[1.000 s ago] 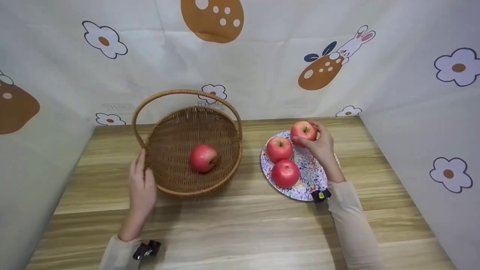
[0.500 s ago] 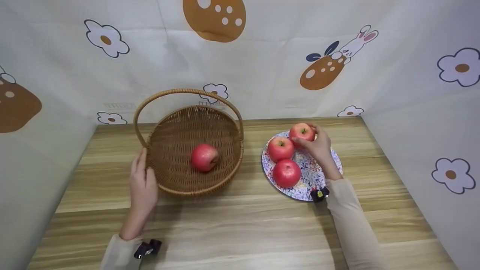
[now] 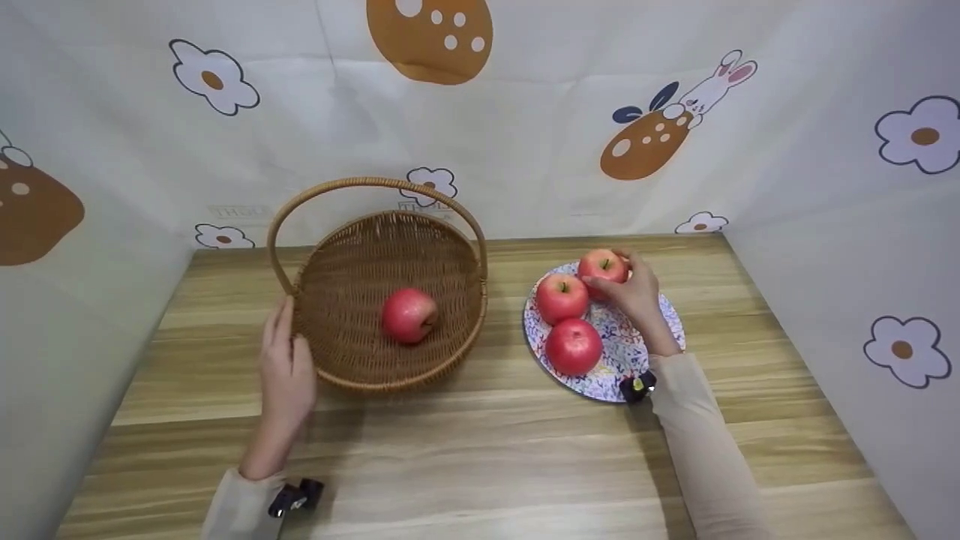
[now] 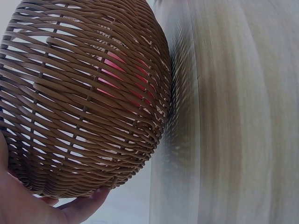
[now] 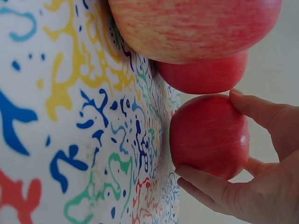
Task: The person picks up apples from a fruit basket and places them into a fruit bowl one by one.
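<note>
A red apple point(image 3: 600, 268) stands at the far edge of the patterned plate point(image 3: 619, 364), and my right hand point(image 3: 637, 292) holds it between thumb and fingers. In the right wrist view the gripped apple point(image 5: 209, 135) sits right at the plate's surface, thumb on one side and fingertips on the other. Two more apples, one point(image 3: 562, 298) behind the other point(image 3: 573, 347), are on the plate's left part. My left hand point(image 3: 287, 371) holds the left side of a wicker basket point(image 3: 352, 300); in the left wrist view its fingers point(image 4: 86, 205) curve against the weave. One apple point(image 3: 409, 316) lies inside.
The basket's tall arched handle point(image 3: 367, 182) rises over its back. A wood-grain table point(image 3: 465, 465) carries everything. Printed fabric walls point(image 3: 540, 135) close in the back and both sides. Each wrist wears a small black camera point(image 3: 296, 497).
My right hand has shifted slightly left and toward me with its apple, bringing it closer to the apple beside it. My left hand and the basket have kept their place.
</note>
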Demonstrator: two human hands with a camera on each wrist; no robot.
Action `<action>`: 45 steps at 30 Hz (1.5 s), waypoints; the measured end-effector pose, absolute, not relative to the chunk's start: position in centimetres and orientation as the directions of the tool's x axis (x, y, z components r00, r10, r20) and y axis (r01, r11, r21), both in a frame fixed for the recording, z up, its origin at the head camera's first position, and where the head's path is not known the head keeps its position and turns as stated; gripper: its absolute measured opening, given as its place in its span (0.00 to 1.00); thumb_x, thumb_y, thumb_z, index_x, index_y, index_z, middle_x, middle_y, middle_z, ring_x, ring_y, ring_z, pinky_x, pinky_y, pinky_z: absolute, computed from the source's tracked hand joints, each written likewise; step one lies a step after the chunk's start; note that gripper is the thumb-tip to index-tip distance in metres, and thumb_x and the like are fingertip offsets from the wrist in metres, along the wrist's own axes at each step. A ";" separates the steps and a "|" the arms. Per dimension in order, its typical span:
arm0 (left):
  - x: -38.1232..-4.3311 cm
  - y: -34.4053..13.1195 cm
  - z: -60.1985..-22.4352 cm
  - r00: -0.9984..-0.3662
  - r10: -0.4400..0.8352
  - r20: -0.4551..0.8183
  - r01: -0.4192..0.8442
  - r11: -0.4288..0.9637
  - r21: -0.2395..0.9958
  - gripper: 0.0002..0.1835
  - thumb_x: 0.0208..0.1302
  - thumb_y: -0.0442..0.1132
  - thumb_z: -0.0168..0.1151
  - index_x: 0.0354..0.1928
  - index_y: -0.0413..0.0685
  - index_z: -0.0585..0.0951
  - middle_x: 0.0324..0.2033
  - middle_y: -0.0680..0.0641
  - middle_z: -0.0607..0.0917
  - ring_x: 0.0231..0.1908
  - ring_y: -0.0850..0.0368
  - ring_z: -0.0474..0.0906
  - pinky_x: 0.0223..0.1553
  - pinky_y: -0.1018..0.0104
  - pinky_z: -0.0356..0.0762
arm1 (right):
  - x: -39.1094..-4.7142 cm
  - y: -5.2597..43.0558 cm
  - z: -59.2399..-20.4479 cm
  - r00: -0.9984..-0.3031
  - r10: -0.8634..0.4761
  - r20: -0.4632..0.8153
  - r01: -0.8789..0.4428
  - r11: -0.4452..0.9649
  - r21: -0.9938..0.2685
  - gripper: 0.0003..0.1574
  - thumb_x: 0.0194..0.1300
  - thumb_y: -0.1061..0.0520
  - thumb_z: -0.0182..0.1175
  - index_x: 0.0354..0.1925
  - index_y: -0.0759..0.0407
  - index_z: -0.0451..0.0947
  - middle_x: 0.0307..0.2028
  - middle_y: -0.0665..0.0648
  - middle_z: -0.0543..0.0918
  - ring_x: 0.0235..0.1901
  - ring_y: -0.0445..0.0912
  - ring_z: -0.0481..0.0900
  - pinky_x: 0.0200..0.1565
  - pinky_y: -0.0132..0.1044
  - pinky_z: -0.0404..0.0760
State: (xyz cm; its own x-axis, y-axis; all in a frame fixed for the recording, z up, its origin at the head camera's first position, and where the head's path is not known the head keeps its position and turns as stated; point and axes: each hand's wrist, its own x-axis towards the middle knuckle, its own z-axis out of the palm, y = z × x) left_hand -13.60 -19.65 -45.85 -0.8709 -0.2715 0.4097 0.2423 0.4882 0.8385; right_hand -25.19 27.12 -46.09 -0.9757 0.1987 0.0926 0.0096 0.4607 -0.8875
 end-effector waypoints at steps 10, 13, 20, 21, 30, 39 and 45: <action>-13.7 -19.5 -45.9 -0.851 -0.273 0.449 0.281 0.485 0.828 0.30 0.71 0.22 0.43 0.75 0.23 0.64 0.73 0.21 0.63 0.76 0.24 0.57 0.80 0.34 0.51 | -25.1 27.3 -46.3 -0.978 0.187 0.089 0.003 0.447 -0.895 0.44 0.63 0.59 0.75 0.71 0.73 0.69 0.60 0.74 0.76 0.60 0.59 0.75 0.63 0.45 0.75; -13.7 -19.5 -45.9 -0.851 -0.276 0.446 0.275 0.489 0.828 0.30 0.71 0.22 0.43 0.75 0.23 0.64 0.74 0.22 0.63 0.76 0.24 0.56 0.80 0.35 0.51 | -25.1 27.3 -46.3 -0.982 0.175 0.070 0.015 0.443 -0.897 0.44 0.64 0.58 0.74 0.71 0.71 0.68 0.61 0.73 0.75 0.61 0.59 0.75 0.63 0.43 0.76; -13.6 -19.5 -45.7 -0.855 -0.273 0.440 0.269 0.492 0.828 0.30 0.71 0.22 0.43 0.75 0.24 0.64 0.74 0.22 0.64 0.76 0.25 0.57 0.79 0.35 0.52 | -25.1 27.5 -46.3 -0.987 0.154 0.049 0.025 0.444 -0.896 0.44 0.66 0.57 0.73 0.72 0.72 0.67 0.68 0.75 0.73 0.68 0.63 0.73 0.72 0.52 0.73; -13.6 -19.5 -45.7 -0.856 -0.273 0.439 0.267 0.494 0.828 0.30 0.71 0.22 0.43 0.75 0.24 0.64 0.74 0.22 0.64 0.75 0.24 0.57 0.79 0.35 0.52 | -25.1 27.6 -46.3 -0.988 0.150 0.047 0.024 0.444 -0.896 0.44 0.66 0.57 0.73 0.72 0.72 0.66 0.68 0.75 0.73 0.68 0.64 0.73 0.72 0.53 0.73; -13.7 -19.7 -45.8 -0.861 -0.272 0.430 0.260 0.491 0.831 0.30 0.71 0.23 0.43 0.75 0.24 0.64 0.74 0.22 0.63 0.76 0.24 0.56 0.80 0.35 0.51 | -24.9 27.4 -46.3 -0.989 0.142 0.050 0.021 0.456 -0.890 0.43 0.67 0.56 0.72 0.72 0.70 0.67 0.68 0.75 0.74 0.67 0.64 0.74 0.71 0.54 0.74; -13.6 -19.7 -45.7 -0.867 -0.265 0.421 0.251 0.496 0.831 0.30 0.72 0.23 0.43 0.76 0.26 0.63 0.76 0.24 0.62 0.78 0.27 0.55 0.80 0.36 0.50 | -24.9 27.4 -46.3 -0.988 0.149 0.033 0.040 0.463 -0.885 0.45 0.68 0.54 0.72 0.73 0.71 0.65 0.69 0.76 0.73 0.69 0.64 0.73 0.71 0.54 0.74; -13.6 -19.7 -45.8 -0.870 -0.266 0.416 0.245 0.498 0.832 0.30 0.72 0.23 0.43 0.76 0.26 0.63 0.76 0.25 0.62 0.78 0.27 0.55 0.81 0.37 0.50 | -24.8 27.5 -46.2 -0.989 0.149 0.010 0.062 0.470 -0.880 0.49 0.69 0.52 0.71 0.77 0.71 0.61 0.70 0.77 0.70 0.70 0.65 0.71 0.73 0.56 0.72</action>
State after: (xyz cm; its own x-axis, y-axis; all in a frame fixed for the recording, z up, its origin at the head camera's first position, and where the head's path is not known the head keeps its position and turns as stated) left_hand -13.57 -19.66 -45.77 -0.8697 -0.2663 0.4157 0.2453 0.4977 0.8320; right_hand -24.83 27.55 -46.17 -0.9888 0.1492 0.0100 0.0620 0.4702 -0.8804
